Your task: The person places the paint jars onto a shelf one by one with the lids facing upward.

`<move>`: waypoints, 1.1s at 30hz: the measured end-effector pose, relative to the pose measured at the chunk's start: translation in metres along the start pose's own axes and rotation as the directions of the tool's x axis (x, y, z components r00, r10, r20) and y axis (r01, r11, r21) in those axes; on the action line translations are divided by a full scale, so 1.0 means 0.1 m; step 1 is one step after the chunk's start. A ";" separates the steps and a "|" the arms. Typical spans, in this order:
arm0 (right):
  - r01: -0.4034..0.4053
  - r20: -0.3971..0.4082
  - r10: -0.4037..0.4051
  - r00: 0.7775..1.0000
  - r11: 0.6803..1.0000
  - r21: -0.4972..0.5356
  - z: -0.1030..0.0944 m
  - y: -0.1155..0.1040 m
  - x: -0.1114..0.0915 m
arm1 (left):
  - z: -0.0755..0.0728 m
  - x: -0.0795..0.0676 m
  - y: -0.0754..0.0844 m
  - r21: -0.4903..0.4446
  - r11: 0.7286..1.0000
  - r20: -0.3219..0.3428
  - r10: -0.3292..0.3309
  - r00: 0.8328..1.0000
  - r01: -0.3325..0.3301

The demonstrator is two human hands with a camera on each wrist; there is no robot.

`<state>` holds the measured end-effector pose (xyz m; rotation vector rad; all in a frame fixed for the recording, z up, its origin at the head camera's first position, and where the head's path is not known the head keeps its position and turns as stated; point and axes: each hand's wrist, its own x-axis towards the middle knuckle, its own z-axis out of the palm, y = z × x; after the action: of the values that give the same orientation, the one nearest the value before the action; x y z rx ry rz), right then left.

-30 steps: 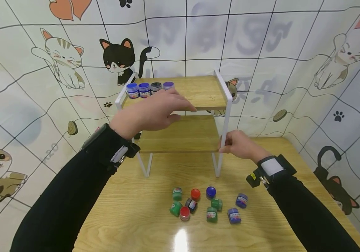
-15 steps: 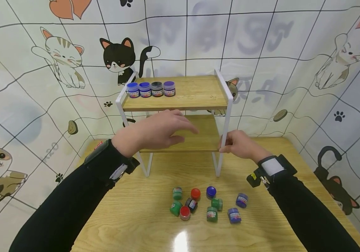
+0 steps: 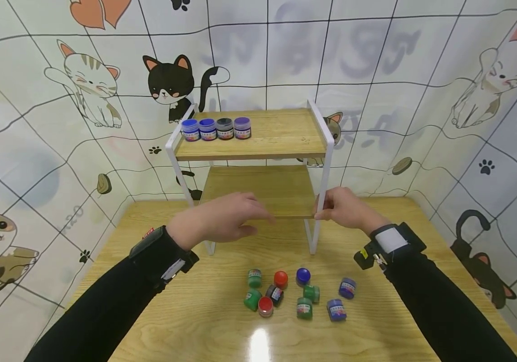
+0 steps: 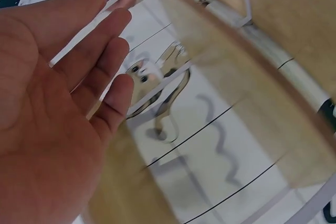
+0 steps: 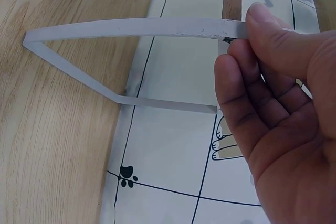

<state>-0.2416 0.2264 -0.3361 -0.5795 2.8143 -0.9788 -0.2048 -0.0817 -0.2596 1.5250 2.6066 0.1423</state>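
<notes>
A two-tier rack with wooden boards [image 3: 285, 133] and white metal legs [image 3: 324, 186] stands on the table. My right hand [image 3: 346, 206] pinches the front right leg beside the lower board [image 3: 263, 188]; the right wrist view shows thumb and fingers around the white bar [image 5: 157, 27]. In front of the lower board's edge, my left hand [image 3: 222, 216] hovers with nothing in it, its fingers [image 4: 113, 59] extended. Along the upper board's left end sit several small paint jars in a row: two blue ones [image 3: 190, 129], a black-lidded one [image 3: 224, 129] and a purple one [image 3: 242, 128].
Before the rack, more paint jars lie scattered on the wooden table [image 3: 186, 311]: green [image 3: 304, 308], red [image 3: 265, 306], a dark one [image 3: 275, 294] and blue [image 3: 336, 309]. Some stand, some lie tipped. A cat-printed cloth [image 3: 240, 50] hangs behind and at both sides.
My left hand has come down from the upper board, past the lower one, to the lower board's front edge. My right hand keeps its hold on the leg. The jars have not moved.
</notes>
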 end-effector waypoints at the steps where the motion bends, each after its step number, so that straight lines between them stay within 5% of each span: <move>1: -0.002 -0.002 0.002 1.000 1.000 -0.005 0.00 0.00 0.00 | 0.05 0.00 0.00 -0.007 1.000 0.010 -0.008 1.000 0.008; 11: 0.000 -0.006 0.000 1.000 1.000 -0.004 0.01 0.00 -0.01 | 0.54 0.00 -0.07 -0.072 0.995 0.112 -0.067 0.991 0.076; 21: -0.003 -0.005 0.003 1.000 1.000 -0.004 0.01 0.03 0.00 | 1.05 0.01 -0.19 -0.020 0.989 0.167 -0.139 0.976 0.144; 33: 0.003 -0.014 -0.002 1.000 1.000 0.010 0.01 0.02 -0.02 | 1.59 0.04 -0.32 -0.162 0.955 0.194 -0.216 0.957 0.248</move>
<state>-0.2405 0.2280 -0.3385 -0.5775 2.8202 -1.0001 -0.2109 -0.0907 -0.4212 1.1077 2.5278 0.2113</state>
